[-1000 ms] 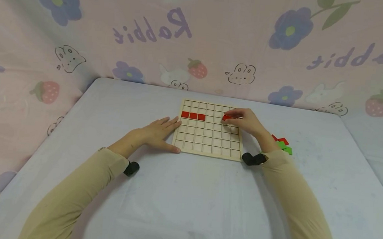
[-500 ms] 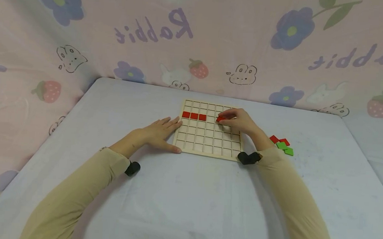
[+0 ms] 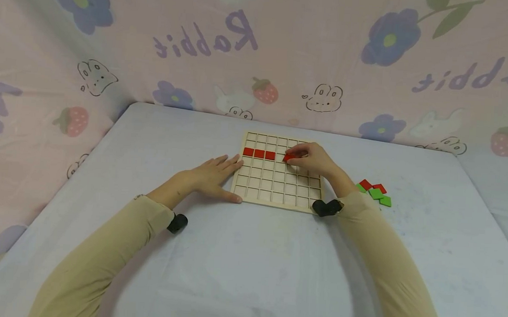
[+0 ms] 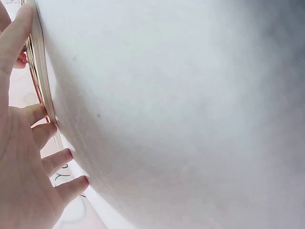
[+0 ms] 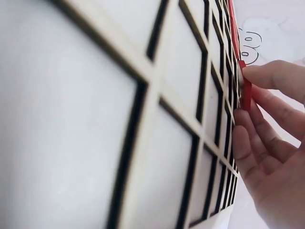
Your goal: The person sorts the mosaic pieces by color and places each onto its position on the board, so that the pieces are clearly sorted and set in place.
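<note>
A light wooden grid board [image 3: 258,197] lies on the table, with a run of 3 red square tiles [image 3: 259,154] along one row at its left. My right hand [image 3: 316,161] pinches another red tile [image 3: 287,157] between thumb and fingers, just right of that run. In the right wrist view this tile [image 5: 246,90] is tilted on edge close over the grid, at the fingertips. My left hand [image 3: 213,178] rests at the board's left edge with fingers spread; in the left wrist view its fingertips [image 4: 64,157] touch along the board's side [image 4: 43,76].
A small pile of loose red tiles [image 3: 379,188] and green tiles [image 3: 376,193] lies on the white-covered table [image 3: 239,268], right of the board and near the right forearm. A printed fabric curtain [image 3: 285,50] stands behind the table.
My right hand has moved left across the board with the red tile, nearer to the row of red tiles. More of the loose pile now shows. The left hand has stayed in place.
</note>
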The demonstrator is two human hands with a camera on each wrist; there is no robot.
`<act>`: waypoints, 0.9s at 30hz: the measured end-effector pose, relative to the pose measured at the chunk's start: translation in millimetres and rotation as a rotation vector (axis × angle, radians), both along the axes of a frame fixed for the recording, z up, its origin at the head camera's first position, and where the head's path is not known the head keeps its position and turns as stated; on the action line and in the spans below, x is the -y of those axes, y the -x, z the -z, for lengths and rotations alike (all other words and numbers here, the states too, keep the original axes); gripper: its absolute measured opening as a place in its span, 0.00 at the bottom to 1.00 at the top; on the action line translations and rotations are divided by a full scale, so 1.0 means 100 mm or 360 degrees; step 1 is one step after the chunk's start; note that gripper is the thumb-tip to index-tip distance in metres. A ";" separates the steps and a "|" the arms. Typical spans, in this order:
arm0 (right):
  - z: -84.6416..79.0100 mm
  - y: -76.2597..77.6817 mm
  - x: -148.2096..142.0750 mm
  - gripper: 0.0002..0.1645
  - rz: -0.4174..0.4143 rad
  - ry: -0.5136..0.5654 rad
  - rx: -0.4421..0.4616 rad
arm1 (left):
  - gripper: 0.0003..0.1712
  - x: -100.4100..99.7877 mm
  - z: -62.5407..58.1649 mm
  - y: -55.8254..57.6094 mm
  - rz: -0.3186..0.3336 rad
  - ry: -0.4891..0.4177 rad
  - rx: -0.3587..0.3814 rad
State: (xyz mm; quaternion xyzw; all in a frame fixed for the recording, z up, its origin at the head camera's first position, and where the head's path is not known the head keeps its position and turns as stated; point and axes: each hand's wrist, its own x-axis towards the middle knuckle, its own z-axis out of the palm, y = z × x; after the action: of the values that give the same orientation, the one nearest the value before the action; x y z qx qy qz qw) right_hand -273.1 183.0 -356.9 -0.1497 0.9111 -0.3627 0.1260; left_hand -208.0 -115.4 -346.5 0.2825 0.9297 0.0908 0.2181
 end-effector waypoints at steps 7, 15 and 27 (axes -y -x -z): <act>-0.03 -0.02 0.05 0.19 -0.0021 -0.0043 -0.0031 | 0.61 0.00 0.00 0.01 -0.0015 0.0033 0.0003; -0.02 -0.01 0.07 0.19 -0.0065 -0.0051 -0.0060 | 0.62 -0.01 0.03 0.02 -0.0026 0.0027 0.0002; -0.02 0.04 0.11 0.19 -0.0077 -0.0094 -0.0044 | 0.62 -0.01 0.05 0.04 -0.0029 0.0017 -0.0003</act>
State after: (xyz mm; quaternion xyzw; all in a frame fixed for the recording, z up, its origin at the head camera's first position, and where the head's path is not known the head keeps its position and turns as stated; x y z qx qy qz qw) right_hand -277.1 171.6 -354.9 -0.1730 0.9192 -0.3304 0.1266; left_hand -211.5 -114.9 -351.3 0.2730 0.9329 0.0874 0.2180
